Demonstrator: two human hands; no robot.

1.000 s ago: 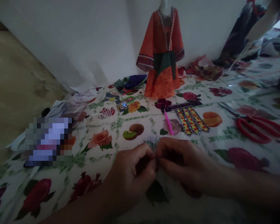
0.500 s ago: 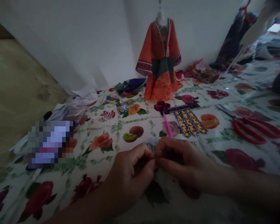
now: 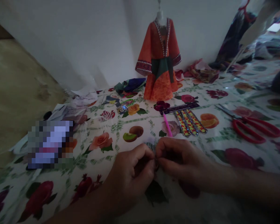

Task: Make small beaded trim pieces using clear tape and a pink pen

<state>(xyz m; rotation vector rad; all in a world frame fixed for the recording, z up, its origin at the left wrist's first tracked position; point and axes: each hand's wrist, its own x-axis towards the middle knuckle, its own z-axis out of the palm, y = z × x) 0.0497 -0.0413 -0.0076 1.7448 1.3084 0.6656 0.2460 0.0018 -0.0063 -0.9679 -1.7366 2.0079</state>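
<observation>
My left hand [image 3: 134, 174] and my right hand [image 3: 185, 161] meet fingertip to fingertip low in the middle of the view. Both are closed in a pinch around something tiny and dark, too small and shadowed to name. Just beyond my right hand lies a pink pen-like stick [image 3: 167, 125]. Beside it are yellow and red patterned strips [image 3: 191, 123] edged with shiny stones, and a dark purple band [image 3: 180, 108] with a row of pale beads. Farther back, a small dress form wears an orange robe [image 3: 162, 46] with a green waist and beaded trim.
Red-handled scissors [image 3: 249, 126] lie at the right. A phone-like device [image 3: 50, 144], blurred out, rests at the left by papers and plastic [image 3: 72, 107]. Fabric scraps [image 3: 130, 86] lie near the white wall [image 3: 84, 40]. A fruit-and-flower tablecloth [image 3: 67, 183] covers the table.
</observation>
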